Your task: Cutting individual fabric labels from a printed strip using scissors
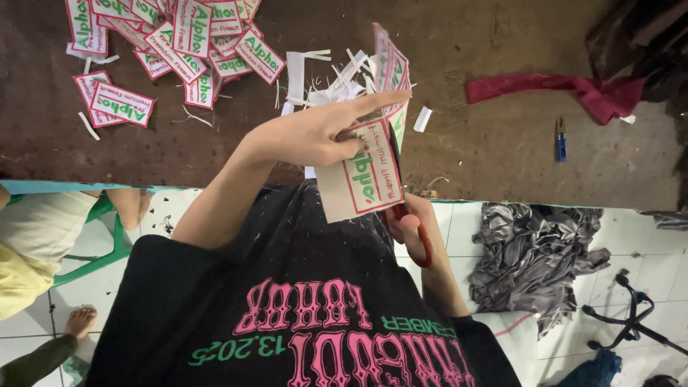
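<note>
Head view looks down on the brown worn wooden tabletop [466, 158] just beyond both hands. The left hand [315, 136] pinches a strip of white woven labels with red borders and green lettering [362, 175] at its upper edge, index finger stretched out. Below it, the right hand [412, 226] is closed through the red-handled scissors [423, 240], blades hidden behind the strip. I'd say keeping the strip taut and cutting along the red border suits best. A pile of cut labels [172, 43] lies far left of the hands.
</note>
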